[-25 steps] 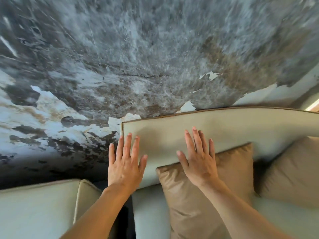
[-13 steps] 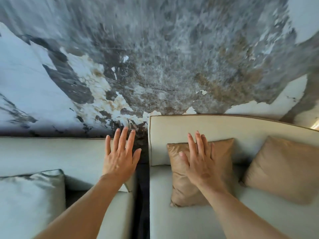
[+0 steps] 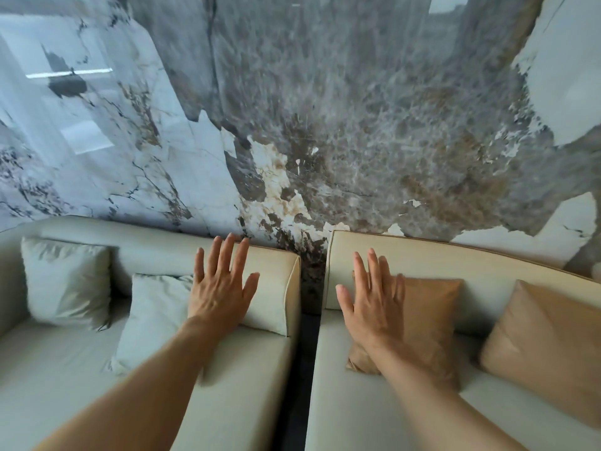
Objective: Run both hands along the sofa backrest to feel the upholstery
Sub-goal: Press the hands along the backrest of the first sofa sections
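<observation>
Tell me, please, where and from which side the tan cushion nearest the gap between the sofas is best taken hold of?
Probably by its upper right corner, from above: the tan cushion leans upright against the right backrest, and that corner stands free, while the right hand, fingers spread, covers its left part.

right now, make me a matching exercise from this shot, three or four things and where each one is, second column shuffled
Things:
1. left hand
2. right hand
3. pale cushion
4. tan cushion

Places:
A. far right, leaning on the right sofa backrest
B. spread over the near tan pillow on the right sofa
C. far left on the left sofa
D. flat against the left sofa backrest, near its end

Pairs: 1-D, 2-B, 3-C, 4-A
</observation>
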### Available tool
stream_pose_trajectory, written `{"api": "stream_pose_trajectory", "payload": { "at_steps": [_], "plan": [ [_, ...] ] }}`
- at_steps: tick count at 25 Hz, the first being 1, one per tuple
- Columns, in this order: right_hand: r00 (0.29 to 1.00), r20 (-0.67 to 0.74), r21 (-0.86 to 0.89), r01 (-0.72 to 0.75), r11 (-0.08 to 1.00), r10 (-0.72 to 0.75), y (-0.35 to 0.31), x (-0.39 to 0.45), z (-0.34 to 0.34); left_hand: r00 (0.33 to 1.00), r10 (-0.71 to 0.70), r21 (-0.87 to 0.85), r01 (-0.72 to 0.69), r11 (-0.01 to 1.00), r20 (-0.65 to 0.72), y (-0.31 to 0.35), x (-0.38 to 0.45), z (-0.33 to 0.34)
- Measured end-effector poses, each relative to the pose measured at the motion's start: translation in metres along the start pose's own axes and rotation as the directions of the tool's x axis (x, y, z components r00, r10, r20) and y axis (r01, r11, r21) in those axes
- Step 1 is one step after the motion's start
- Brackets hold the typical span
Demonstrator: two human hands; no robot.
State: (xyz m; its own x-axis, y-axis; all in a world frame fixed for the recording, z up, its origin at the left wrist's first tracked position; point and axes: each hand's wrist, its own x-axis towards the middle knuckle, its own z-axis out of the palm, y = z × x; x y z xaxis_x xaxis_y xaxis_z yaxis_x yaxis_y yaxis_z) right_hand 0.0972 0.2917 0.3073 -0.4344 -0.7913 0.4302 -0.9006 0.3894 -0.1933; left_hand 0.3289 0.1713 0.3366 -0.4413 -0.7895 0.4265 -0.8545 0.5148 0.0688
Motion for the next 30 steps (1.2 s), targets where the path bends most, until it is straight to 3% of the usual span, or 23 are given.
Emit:
{"api": "stream_pose_trajectory", "payload": {
  "at_steps": [9,20,30],
  "plan": [
    [0.995,0.103,0.017,-0.019,1.000,0.017,-0.084,-0.012,0.021,1.000,0.020,0.012,-0.020,1.000,0.014,-0.081,-0.032,-0.022],
    [0.993,0.054,-0.157,-0.093,0.983,0.103,-0.284,0.005,0.078,0.991,0.086,-0.046,-0.081,0.996,0.104,-0.319,0.010,0.007],
    [0.975,0.088,-0.218,-0.180,0.959,0.203,-0.295,0.054,0.112,0.966,0.211,-0.198,-0.180,0.964,0.150,-0.322,0.088,0.060]
  ]
}}
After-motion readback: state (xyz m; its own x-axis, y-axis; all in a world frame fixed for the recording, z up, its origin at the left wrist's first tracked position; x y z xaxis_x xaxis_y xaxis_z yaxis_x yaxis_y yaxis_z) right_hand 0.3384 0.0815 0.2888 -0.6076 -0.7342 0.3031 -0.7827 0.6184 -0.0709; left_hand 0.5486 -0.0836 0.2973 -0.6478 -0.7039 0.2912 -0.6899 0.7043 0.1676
